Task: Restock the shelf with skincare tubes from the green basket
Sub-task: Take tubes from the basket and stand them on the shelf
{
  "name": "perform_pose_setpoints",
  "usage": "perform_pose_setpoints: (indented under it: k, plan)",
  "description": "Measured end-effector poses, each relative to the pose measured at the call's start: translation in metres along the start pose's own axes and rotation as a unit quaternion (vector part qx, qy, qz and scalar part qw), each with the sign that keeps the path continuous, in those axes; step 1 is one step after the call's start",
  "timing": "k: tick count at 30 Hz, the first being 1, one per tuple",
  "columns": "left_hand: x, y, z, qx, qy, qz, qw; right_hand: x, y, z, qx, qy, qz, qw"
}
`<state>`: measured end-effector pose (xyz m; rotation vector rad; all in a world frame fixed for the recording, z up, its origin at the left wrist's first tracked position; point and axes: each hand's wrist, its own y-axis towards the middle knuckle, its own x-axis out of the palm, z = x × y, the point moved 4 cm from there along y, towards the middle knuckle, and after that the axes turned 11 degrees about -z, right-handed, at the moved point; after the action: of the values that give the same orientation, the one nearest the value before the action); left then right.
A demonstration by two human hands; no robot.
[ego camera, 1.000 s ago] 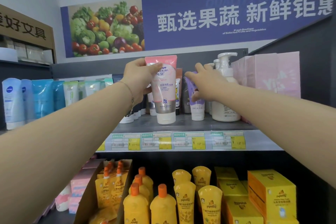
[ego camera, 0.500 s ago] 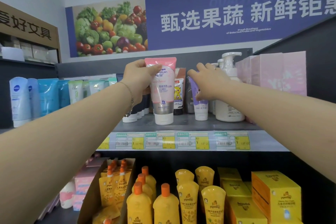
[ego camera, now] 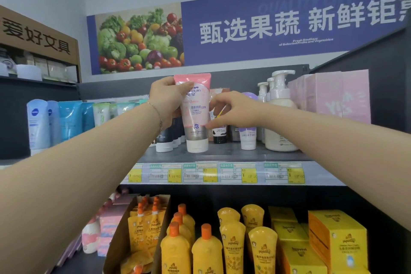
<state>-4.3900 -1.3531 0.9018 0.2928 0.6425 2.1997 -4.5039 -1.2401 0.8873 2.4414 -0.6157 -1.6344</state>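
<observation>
Since 0.5 s ago the right hand (ego camera: 235,109) has left the purple tube (ego camera: 248,138), now just below it, and crossed to the pink tube (ego camera: 196,115). The left hand (ego camera: 165,100) has stayed where it was.

The shelf (ego camera: 222,153) under both hands already carries rows of tubes. The left hand is clamped round the pink tube's upper end. The right hand's curled fingertips touch the tube's right edge; I cannot tell if they pinch it. The tube stands upright between the 2 hands, cap down on the shelf.

Judged so, this 1 tube is placed but not released. The basket is out of view, so what remains is unknown.
</observation>
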Motion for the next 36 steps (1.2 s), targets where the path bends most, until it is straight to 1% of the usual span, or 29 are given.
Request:
perform_pose_setpoints:
  k: [3, 7, 9, 11, 13, 15, 20, 24, 26, 32, 36]
  plan:
    - [0.0, -0.003, 0.003, 0.006, -0.004, -0.003, 1.0, 0.009, 0.002, -0.008, -0.003, 0.075, 0.01, 0.997]
    - [-0.001, -0.002, 0.008, 0.01, 0.001, -0.012, 1.0, 0.016, 0.006, -0.012, 0.016, 0.157, 0.039, 0.987]
    - [-0.001, -0.001, 0.008, 0.014, 0.006, -0.017, 1.0, 0.016, 0.008, -0.013, 0.022, 0.179, 0.058, 0.982]
    - [-0.001, 0.0, 0.009, 0.018, -0.012, -0.028, 0.999, 0.014, 0.008, -0.013, 0.021, 0.191, 0.08, 0.978]
    - [-0.002, 0.001, 0.007, 0.016, -0.027, -0.047, 0.998, 0.011, 0.008, -0.011, 0.02, 0.187, 0.098, 0.977]
    - [-0.004, 0.001, 0.002, 0.004, -0.016, -0.06, 0.998, 0.011, 0.009, -0.007, 0.031, 0.17, 0.112, 0.979]
    - [-0.012, 0.0, -0.024, -0.076, 0.087, -0.082, 0.99, 0.014, 0.015, 0.007, 0.069, 0.163, 0.151, 0.973]
    - [-0.011, -0.004, -0.04, -0.116, 0.119, -0.118, 0.979, 0.02, 0.021, 0.012, 0.083, 0.167, 0.181, 0.966]
    - [-0.011, -0.005, -0.044, -0.111, 0.113, -0.126, 0.979, 0.024, 0.025, 0.012, 0.086, 0.168, 0.183, 0.965]
    - [-0.02, 0.0, -0.055, -0.105, 0.111, -0.085, 0.985, 0.039, 0.038, 0.012, 0.119, 0.16, 0.208, 0.958]
    - [-0.027, 0.011, -0.064, -0.097, 0.111, -0.086, 0.985, 0.045, 0.048, 0.008, 0.136, 0.165, 0.221, 0.952]
